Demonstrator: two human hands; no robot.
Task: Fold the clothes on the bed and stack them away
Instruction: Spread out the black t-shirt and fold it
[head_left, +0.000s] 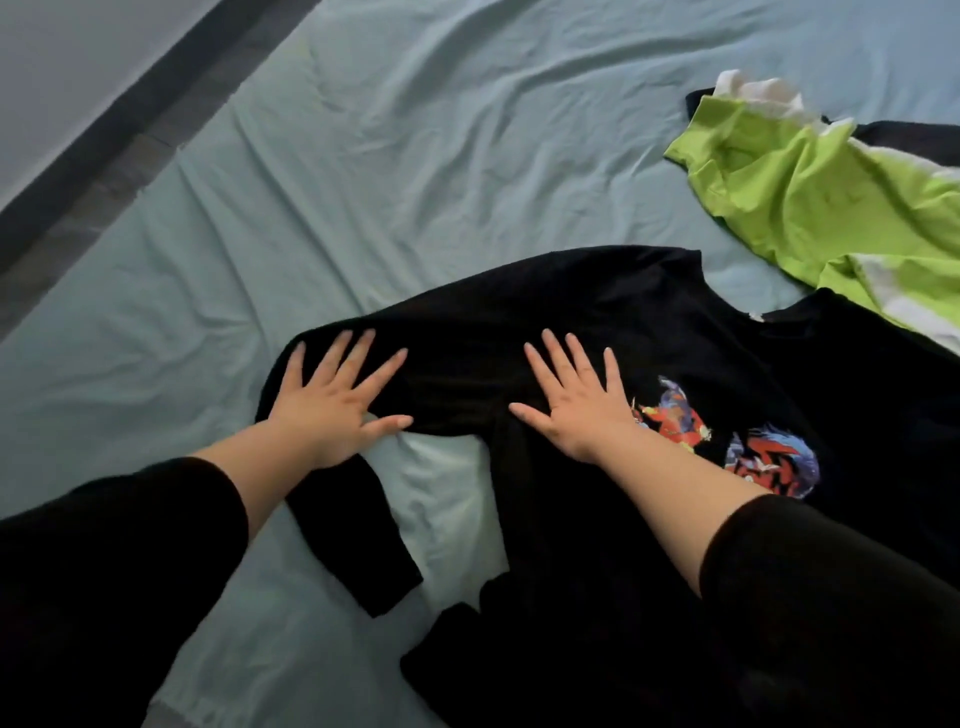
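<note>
A black long-sleeved shirt (597, 322) with a red and blue print lies spread on the pale blue bed sheet (363, 156). My left hand (332, 400) rests flat on its left sleeve, fingers spread, palm down. Flat on the shirt's chest beside the print lies my right hand (576, 400), fingers apart. Neither hand grips the cloth. The sleeve bends back toward me below my left wrist. The shirt's lower part runs out of view at the bottom right.
A lime green and white garment (810, 202) lies crumpled at the right, over another dark piece (914, 137). The bed's left edge meets a dark frame strip (119, 140) and a grey floor beyond.
</note>
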